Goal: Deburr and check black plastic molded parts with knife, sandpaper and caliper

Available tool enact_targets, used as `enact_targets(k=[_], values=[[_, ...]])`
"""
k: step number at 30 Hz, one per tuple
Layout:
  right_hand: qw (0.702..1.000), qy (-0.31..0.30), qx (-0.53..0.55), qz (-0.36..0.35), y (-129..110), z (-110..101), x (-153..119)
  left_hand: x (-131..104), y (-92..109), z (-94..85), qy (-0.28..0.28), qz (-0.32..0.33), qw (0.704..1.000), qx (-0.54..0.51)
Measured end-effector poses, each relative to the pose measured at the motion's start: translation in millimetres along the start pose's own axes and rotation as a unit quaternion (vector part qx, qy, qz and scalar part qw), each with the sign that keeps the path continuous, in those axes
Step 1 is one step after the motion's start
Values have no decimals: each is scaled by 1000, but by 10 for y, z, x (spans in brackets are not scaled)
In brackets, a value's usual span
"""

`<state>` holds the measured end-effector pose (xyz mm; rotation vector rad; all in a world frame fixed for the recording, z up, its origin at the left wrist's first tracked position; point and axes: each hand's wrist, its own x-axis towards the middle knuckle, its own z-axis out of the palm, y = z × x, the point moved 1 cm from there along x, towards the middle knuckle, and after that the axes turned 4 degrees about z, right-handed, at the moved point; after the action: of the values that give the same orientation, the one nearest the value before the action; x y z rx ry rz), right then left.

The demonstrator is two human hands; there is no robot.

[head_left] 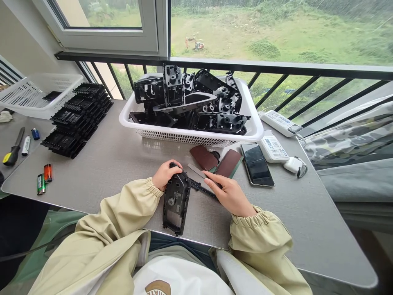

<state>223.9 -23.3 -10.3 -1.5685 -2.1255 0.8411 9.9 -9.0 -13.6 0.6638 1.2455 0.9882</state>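
So, left hand (pixel 166 176) pinches the shell (pixel 176 200) by its top at lower centre of the frame, probably to steady it. Right hand (pixel 235 194) pinches a file (pixel 197 170), likely for control. Basket (pixel 196 137) of parts (pixel 190 108) sits upper centre, presumably within reach.

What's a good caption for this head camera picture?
Left grip on a black part, right grip on a flat tool, before a full basket.

A black plastic frame (pixel 177 198), with a cutout at its near end, is held lengthwise. A flat grey strip (pixel 196 170) slants near its far end.
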Motion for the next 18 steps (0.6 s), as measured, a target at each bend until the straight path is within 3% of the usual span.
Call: enact_targets(k=[4,11,18], values=[[1000,-3,2,5,0,8,4,17,-13,5,-7,5,1000,-21],[1000,-20,4,-6,-19,-5,0,13,-50,1,-37,-40,996,-70],[999,-35,-3,-24,-43,29,9,23,-49,-16,-37,64,994,82]])
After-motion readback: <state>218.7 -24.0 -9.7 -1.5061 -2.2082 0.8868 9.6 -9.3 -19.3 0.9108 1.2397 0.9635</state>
